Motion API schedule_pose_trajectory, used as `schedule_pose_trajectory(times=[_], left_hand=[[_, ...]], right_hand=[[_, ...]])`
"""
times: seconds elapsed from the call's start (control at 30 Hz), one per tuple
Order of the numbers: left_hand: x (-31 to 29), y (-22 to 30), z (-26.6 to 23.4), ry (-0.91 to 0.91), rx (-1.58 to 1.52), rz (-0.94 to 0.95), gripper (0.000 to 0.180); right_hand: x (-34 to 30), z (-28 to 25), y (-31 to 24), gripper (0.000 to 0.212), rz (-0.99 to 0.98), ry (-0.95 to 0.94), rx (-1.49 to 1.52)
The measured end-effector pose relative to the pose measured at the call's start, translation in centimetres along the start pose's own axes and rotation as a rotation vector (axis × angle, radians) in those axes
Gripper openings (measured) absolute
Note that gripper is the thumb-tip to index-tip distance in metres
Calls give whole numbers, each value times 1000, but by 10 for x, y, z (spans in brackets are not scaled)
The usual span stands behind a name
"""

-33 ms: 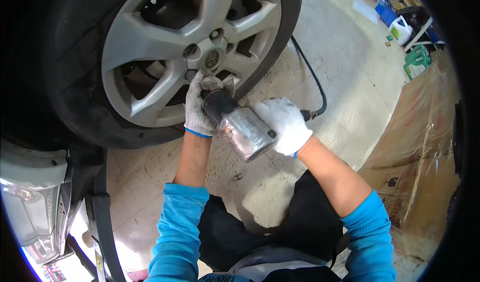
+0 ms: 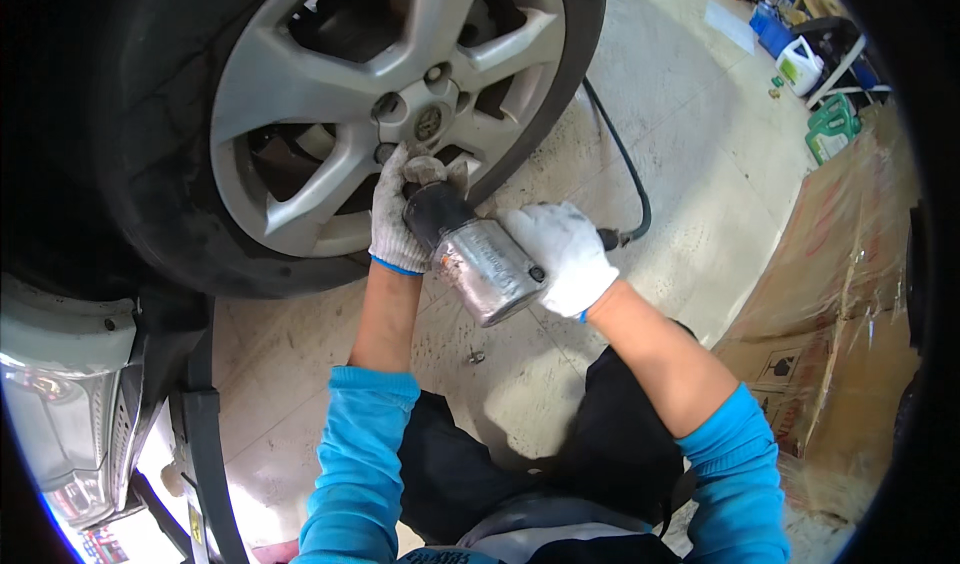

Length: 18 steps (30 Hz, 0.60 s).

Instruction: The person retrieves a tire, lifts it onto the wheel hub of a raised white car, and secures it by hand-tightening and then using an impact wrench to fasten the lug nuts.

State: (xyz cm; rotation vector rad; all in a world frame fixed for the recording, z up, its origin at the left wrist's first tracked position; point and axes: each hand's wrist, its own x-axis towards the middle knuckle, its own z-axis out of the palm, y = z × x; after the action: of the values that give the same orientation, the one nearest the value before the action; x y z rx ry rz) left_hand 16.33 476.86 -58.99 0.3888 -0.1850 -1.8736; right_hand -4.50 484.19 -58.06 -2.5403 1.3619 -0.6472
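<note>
A silver and black impact wrench (image 2: 488,269) is held in front of a car wheel (image 2: 350,69), which has a silver alloy rim and a black tyre. Its handle sits in my gloved right hand (image 2: 562,254), with fingers wrapped round it. My gloved left hand (image 2: 400,214) grips the wrench's front end, close to the lug holes around the hub cap (image 2: 429,122). The glove hides the wrench's tip, so I cannot tell whether it touches a lug nut. From the handle, a black air hose (image 2: 632,169) curves up behind the tyre.
A small metal piece (image 2: 476,357) lies on the floor below the wrench. At right stands a plastic-wrapped cardboard box (image 2: 800,324), with green (image 2: 832,129) and white jugs (image 2: 800,66) beyond it. A dark lift arm (image 2: 205,444) and a car headlight (image 2: 70,444) are at lower left.
The wheel sits very slightly further right in the picture, and my right hand with the wrench slightly further left. Both hands keep their hold.
</note>
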Motion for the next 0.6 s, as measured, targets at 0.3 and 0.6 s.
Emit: schedule_pose_trajectory(times=[0.3, 0.6], left_hand=[[10, 8, -2, 36, -162, -28, 19], [13, 12, -7, 101, 4, -1, 17]], right_hand=[[19, 5, -2, 21, 17, -98, -135], [12, 20, 4, 35, -82, 34, -100]])
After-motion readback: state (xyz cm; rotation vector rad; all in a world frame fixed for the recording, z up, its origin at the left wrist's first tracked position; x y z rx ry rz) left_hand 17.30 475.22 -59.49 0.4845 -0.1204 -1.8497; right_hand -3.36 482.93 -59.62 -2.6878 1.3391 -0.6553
